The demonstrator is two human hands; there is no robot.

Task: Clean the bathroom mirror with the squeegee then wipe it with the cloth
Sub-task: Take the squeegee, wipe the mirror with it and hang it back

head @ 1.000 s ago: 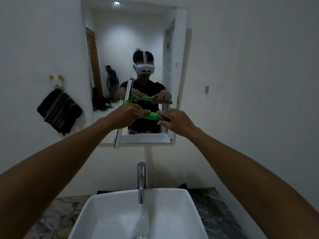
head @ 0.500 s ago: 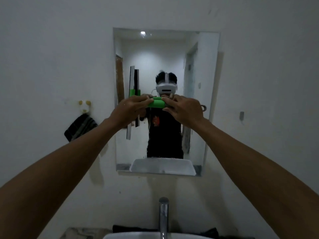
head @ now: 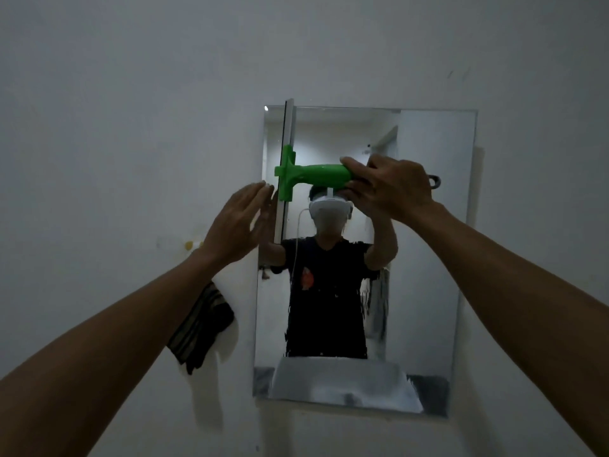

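Gripping the squeegee (head: 313, 174) handle in your right hand (head: 392, 189), blade upright at the mirror (head: 428, 258) upper-left edge, left hand (head: 240, 222) flat, empty. Squeegeeing looks barely begun; cloth (head: 201, 328) hangs lower left, unused.

Your left hand (head: 239, 222) let go of the green squeegee (head: 306, 173) and opened flat beside its blade, so only your right hand (head: 390, 186) gripped the handle. You lifted the squeegee until its blade top reached the upper left corner of the mirror (head: 428, 258). The sink and tap dropped out of view.
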